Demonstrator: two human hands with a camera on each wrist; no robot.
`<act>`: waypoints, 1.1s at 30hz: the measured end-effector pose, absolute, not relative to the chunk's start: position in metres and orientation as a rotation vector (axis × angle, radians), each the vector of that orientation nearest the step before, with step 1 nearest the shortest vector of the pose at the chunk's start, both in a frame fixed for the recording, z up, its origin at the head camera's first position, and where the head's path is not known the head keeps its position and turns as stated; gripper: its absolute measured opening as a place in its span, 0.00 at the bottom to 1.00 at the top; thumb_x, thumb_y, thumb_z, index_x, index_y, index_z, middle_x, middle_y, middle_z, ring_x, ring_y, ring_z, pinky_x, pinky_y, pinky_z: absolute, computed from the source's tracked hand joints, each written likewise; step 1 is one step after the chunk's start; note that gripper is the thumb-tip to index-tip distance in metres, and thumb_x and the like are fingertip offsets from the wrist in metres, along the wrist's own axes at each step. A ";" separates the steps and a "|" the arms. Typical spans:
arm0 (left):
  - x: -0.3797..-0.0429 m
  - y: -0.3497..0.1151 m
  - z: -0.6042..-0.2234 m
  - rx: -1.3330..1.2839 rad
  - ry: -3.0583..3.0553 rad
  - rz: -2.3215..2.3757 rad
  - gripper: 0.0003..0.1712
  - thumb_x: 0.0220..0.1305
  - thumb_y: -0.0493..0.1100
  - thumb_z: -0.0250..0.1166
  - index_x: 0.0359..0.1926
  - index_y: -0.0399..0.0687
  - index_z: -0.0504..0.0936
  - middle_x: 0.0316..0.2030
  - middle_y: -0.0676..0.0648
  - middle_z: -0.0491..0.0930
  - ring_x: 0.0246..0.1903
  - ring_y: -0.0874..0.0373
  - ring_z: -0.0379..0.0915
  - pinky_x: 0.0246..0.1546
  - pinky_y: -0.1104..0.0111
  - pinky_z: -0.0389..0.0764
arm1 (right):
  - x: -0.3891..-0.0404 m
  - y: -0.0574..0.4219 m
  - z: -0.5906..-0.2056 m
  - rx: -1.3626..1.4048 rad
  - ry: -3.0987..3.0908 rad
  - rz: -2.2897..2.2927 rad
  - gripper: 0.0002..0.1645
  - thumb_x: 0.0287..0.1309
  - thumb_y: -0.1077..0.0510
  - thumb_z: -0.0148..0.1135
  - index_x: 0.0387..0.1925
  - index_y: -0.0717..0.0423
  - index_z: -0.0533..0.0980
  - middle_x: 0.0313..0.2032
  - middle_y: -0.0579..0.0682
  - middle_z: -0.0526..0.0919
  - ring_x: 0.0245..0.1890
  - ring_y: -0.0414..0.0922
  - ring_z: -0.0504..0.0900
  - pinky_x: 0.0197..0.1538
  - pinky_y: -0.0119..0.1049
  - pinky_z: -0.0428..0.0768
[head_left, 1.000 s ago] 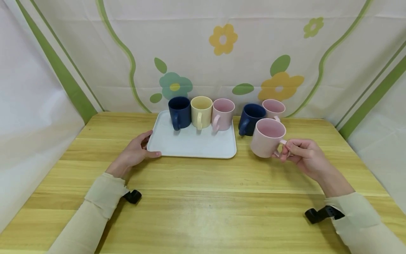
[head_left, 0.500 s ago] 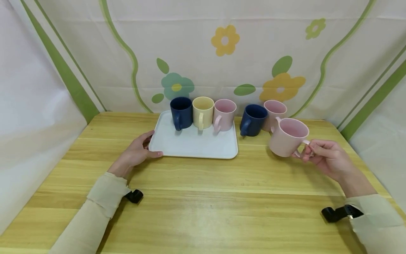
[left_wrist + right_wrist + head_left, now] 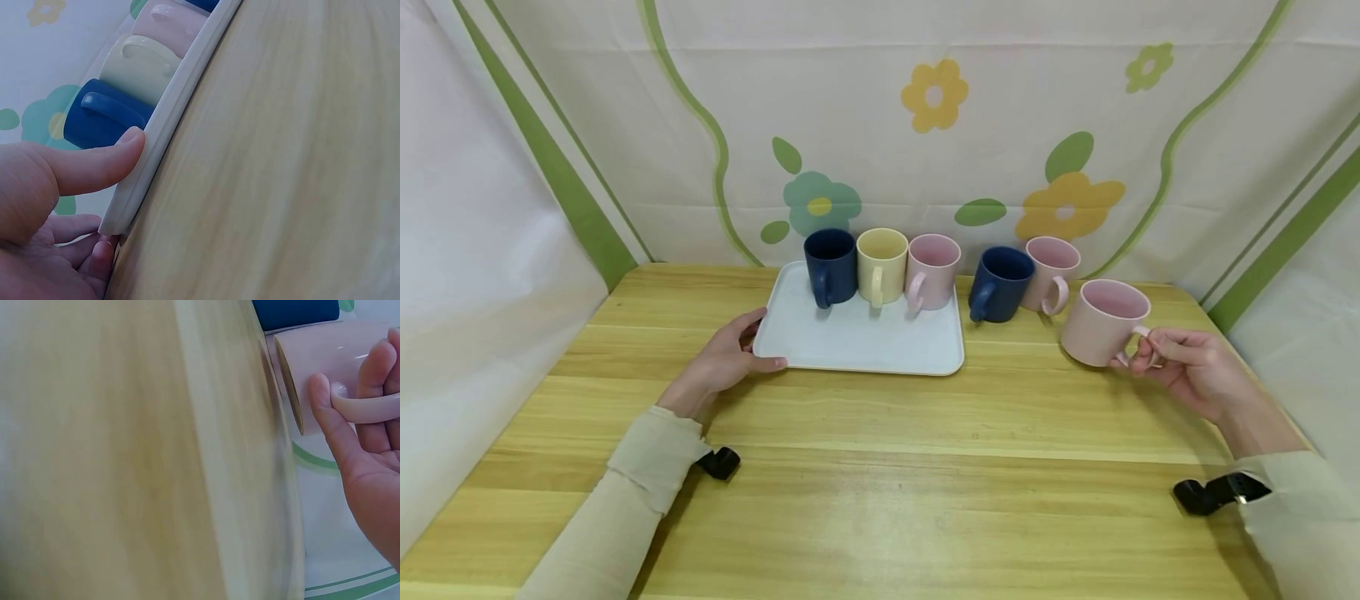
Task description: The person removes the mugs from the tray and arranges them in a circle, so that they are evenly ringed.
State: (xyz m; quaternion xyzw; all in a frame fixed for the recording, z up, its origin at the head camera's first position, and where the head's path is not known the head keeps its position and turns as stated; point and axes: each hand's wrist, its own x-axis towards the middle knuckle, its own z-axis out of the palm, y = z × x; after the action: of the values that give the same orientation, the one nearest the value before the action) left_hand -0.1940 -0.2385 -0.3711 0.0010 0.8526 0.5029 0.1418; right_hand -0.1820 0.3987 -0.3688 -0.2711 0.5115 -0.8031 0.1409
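My right hand pinches the handle of a pink mug at the right of the table. In the right wrist view this pink mug is upright relative to the table, tilted by the camera, and my fingers curl through its handle. My left hand holds the near left corner of a white tray, thumb along the front edge and fingers at the side. Along the tray's back stand a navy mug, a cream mug and another pink mug, handles toward me.
Right of the tray, on the wooden table, stand a second navy mug and a third pink mug, side by side. Behind them hangs a flower-patterned curtain, close to the table's back edge.
My right hand has carried the pink mug rightward, away from the second navy mug, uncovering the handle of the pink mug behind. My left hand keeps its place on the tray.
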 end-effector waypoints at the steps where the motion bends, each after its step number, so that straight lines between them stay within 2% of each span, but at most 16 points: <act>1: -0.194 -0.239 -0.371 0.009 2.462 1.453 0.62 0.66 0.41 0.76 0.86 0.42 0.42 0.84 0.35 0.50 0.79 0.36 0.55 0.79 0.44 0.61 | -0.183 0.399 -0.368 -0.775 1.487 -2.311 0.31 0.82 0.72 0.27 0.42 0.75 0.82 0.39 0.60 0.91 0.42 0.49 0.92 0.52 0.38 0.89; 9: -0.195 -0.238 -0.373 0.007 2.455 1.471 0.62 0.66 0.40 0.76 0.86 0.43 0.43 0.82 0.34 0.54 0.77 0.37 0.58 0.79 0.46 0.61 | -0.192 0.403 -0.364 -0.584 1.566 -2.323 0.30 0.82 0.71 0.32 0.42 0.75 0.84 0.36 0.61 0.91 0.42 0.51 0.93 0.56 0.42 0.89; 13: -0.195 -0.237 -0.374 0.001 2.458 1.465 0.62 0.66 0.41 0.76 0.87 0.44 0.43 0.83 0.35 0.54 0.77 0.38 0.58 0.79 0.46 0.62 | -0.197 0.406 -0.360 -0.420 1.635 -2.338 0.27 0.82 0.71 0.37 0.44 0.74 0.85 0.37 0.60 0.92 0.43 0.50 0.93 0.51 0.39 0.90; 17: -0.195 -0.236 -0.374 -0.010 2.462 1.458 0.62 0.66 0.41 0.76 0.87 0.44 0.43 0.83 0.35 0.54 0.78 0.38 0.57 0.79 0.45 0.61 | -0.202 0.407 -0.355 -0.295 1.633 -2.350 0.27 0.82 0.70 0.38 0.45 0.72 0.86 0.38 0.60 0.92 0.42 0.49 0.93 0.51 0.39 0.90; 24: -0.194 -0.237 -0.373 -0.024 2.466 1.461 0.62 0.65 0.41 0.76 0.87 0.44 0.43 0.83 0.34 0.54 0.78 0.38 0.57 0.80 0.45 0.60 | -0.209 0.404 -0.354 -0.220 1.719 -2.314 0.24 0.82 0.67 0.43 0.45 0.66 0.87 0.40 0.57 0.93 0.44 0.46 0.93 0.50 0.36 0.89; 33: -0.195 -0.237 -0.374 -0.019 2.450 1.475 0.63 0.65 0.41 0.77 0.87 0.45 0.43 0.84 0.36 0.51 0.80 0.38 0.55 0.81 0.45 0.59 | -0.214 0.398 -0.350 -0.044 1.848 -2.284 0.21 0.81 0.64 0.49 0.41 0.61 0.89 0.38 0.52 0.94 0.42 0.42 0.93 0.49 0.33 0.89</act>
State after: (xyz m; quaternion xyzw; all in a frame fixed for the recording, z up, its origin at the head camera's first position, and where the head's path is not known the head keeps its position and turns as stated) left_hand -0.1949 -0.2370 -0.3738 -0.0066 0.8482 0.5107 0.1403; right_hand -0.2142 0.3984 -0.3499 -0.0150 0.6257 -0.7733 0.1015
